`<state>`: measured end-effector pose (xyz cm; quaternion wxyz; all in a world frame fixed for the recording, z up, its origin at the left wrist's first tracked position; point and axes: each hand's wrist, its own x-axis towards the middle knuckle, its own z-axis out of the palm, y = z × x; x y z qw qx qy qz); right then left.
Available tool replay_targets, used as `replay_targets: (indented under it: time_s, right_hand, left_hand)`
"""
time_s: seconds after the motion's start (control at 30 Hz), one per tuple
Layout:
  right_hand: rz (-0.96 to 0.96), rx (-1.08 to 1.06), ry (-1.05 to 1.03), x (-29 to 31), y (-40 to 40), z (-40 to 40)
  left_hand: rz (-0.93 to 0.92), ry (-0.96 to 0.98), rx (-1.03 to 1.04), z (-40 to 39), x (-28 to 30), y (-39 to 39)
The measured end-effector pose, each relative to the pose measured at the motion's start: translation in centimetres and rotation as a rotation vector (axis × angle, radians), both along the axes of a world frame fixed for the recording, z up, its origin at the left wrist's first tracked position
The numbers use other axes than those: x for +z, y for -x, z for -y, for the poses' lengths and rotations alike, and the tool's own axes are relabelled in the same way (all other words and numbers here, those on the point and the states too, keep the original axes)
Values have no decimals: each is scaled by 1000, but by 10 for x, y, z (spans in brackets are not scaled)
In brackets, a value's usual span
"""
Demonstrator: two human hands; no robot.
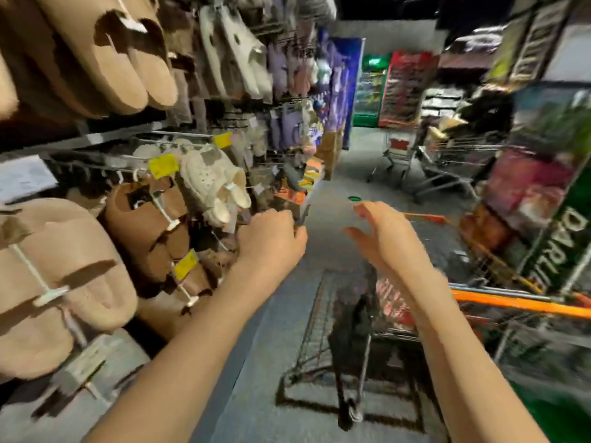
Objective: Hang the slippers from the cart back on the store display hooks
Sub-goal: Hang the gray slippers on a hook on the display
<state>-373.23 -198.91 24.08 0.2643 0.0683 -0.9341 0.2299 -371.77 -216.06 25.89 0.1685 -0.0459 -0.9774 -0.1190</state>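
Left hand (271, 238) is clenched around a small dark item, unidentifiable, beside hanging brown slippers (150, 225). Right hand (383, 238) is released, fingers spread, above the cart (518, 303).

Shop aisle: slippers (134, 75) on display hooks (179, 134), yellow price tags (163, 165), shopping cart (511, 302).

Tan slippers (105, 55) with dark brown lining hang at the rack's top edge; cream perforated clogs (211, 180) and brown slippers (150, 225) hang lower, by yellow price tags (163, 165). The cart (511, 302) handle is orange.
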Motion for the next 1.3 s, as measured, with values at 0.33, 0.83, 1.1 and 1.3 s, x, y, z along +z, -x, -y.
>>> replay_targets:
  time_s: [0.33, 0.83, 1.1, 1.3]
  right_hand:
    - [64, -334, -147, -15, 71, -145]
    - [129, -688, 33, -81, 310, -233]
    - [257, -944, 135, -120, 403, -298]
    - [315, -1115, 241, -173, 475, -354]
  left_hand:
    - [18, 8, -260, -138, -17, 130]
    - [107, -51, -559, -260, -89, 442]
    - [259, -16, -740, -345, -131, 573]
    - [376, 18, -782, -410, -185, 663]
